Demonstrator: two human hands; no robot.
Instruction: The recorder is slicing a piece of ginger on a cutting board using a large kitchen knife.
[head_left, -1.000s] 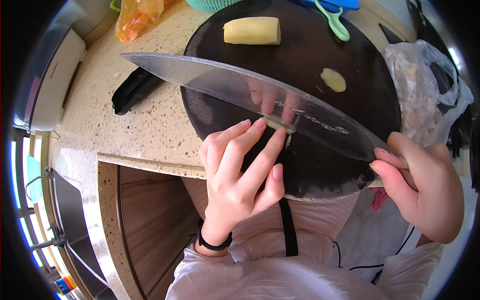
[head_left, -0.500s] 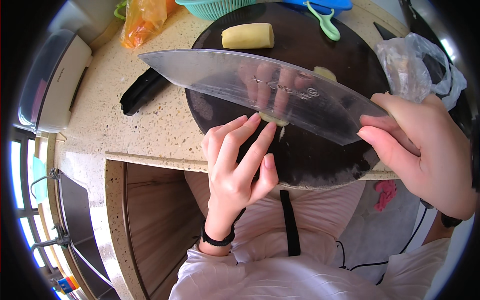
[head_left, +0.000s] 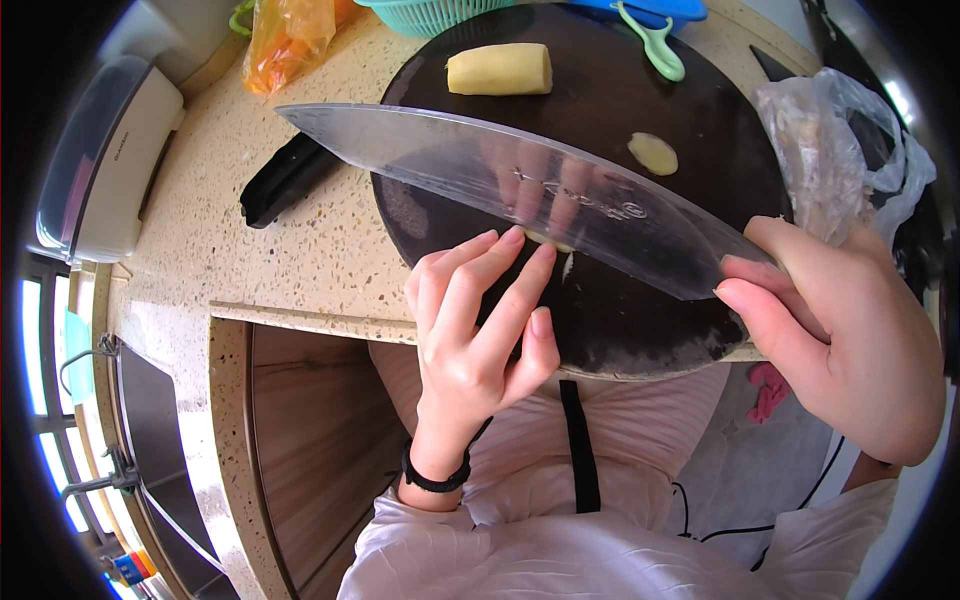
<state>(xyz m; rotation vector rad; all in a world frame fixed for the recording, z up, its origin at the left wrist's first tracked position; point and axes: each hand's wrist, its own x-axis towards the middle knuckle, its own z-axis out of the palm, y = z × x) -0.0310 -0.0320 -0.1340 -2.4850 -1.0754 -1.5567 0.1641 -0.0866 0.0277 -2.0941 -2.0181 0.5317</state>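
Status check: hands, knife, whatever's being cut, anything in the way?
Right hand gripping knife, blade above dark round board. Left hand fingertips pinning pale piece under blade. Loose slice, peeled chunk clear of cut.

Knife blade (head_left: 520,190) spanning board (head_left: 700,130), bare board beyond, bag (head_left: 830,150) crowding right
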